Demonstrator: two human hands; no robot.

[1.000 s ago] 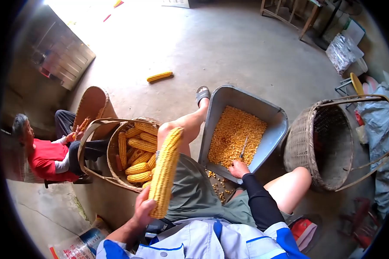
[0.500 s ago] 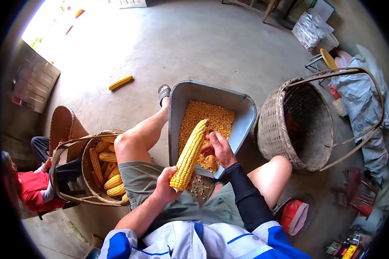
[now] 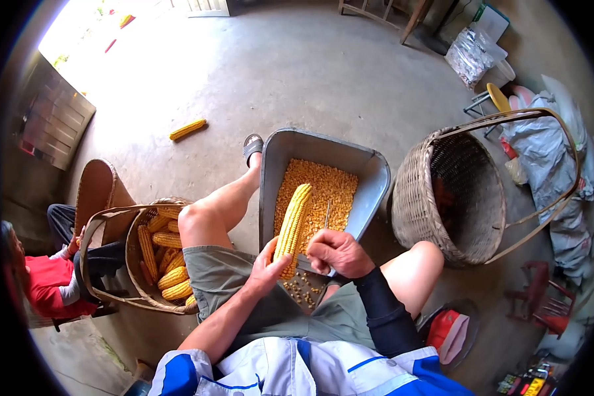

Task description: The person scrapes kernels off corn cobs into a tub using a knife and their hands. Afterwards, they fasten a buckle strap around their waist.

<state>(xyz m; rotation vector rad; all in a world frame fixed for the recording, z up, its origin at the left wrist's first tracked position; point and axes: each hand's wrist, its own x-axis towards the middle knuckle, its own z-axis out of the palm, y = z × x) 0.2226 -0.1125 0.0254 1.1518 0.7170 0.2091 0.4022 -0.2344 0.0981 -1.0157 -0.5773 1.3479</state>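
Observation:
My left hand (image 3: 268,269) is wrapped round the lower end of a yellow ear of corn (image 3: 294,221), which stands tilted over the near side of a grey metal tub (image 3: 369,191). Just right of the ear, my right hand (image 3: 340,254) is closed, and a thin metal rod (image 3: 328,214) sticks up from its fingers. Its handle is hidden in the fist. Loose corn kernels (image 3: 317,175) cover the bottom of the tub, and a few more kernels (image 3: 301,290) lie on the floor between my legs.
A wicker basket of corn ears (image 3: 167,254) stands left of my knee. On the right, another wicker basket (image 3: 412,191) leans with its mouth towards me. One ear (image 3: 187,129) lies on the floor. A person in red (image 3: 49,284) sits far left.
My right hand has moved down and towards me, turning into a fist with the metal rod now showing. The ear in my left hand has tipped more upright.

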